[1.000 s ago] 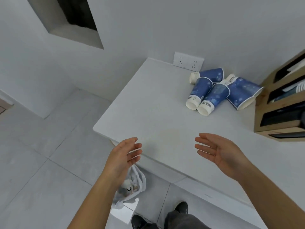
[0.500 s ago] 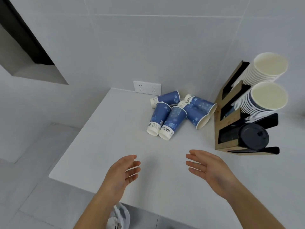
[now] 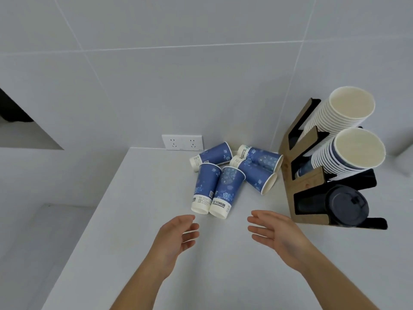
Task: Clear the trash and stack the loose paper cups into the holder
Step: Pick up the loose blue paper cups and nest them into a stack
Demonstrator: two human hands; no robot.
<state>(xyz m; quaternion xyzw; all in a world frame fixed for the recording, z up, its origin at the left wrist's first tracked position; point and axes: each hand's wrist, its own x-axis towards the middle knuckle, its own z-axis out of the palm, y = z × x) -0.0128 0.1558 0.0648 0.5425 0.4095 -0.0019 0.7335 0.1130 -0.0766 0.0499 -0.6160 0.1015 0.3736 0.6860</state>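
Note:
Several loose blue paper cups (image 3: 225,189) lie on their sides in a heap at the back of the white counter (image 3: 138,220). To their right stands a brown cardboard cup holder (image 3: 307,182) with two slanted stacks of cups (image 3: 348,151) and a stack of black lids (image 3: 347,208) below them. My left hand (image 3: 176,237) hovers open just in front of the nearest cups. My right hand (image 3: 274,230) is open too, palm turned inward, between the cups and the holder's base. Both hands hold nothing.
A white double wall socket (image 3: 182,142) sits on the tiled wall behind the cups. The counter's left edge drops to the floor. A dark wall recess (image 3: 15,113) is at the far left.
The view has swung up and right from the floor and trash bag onto the counter. Both open hands have come closer to the heap of cups.

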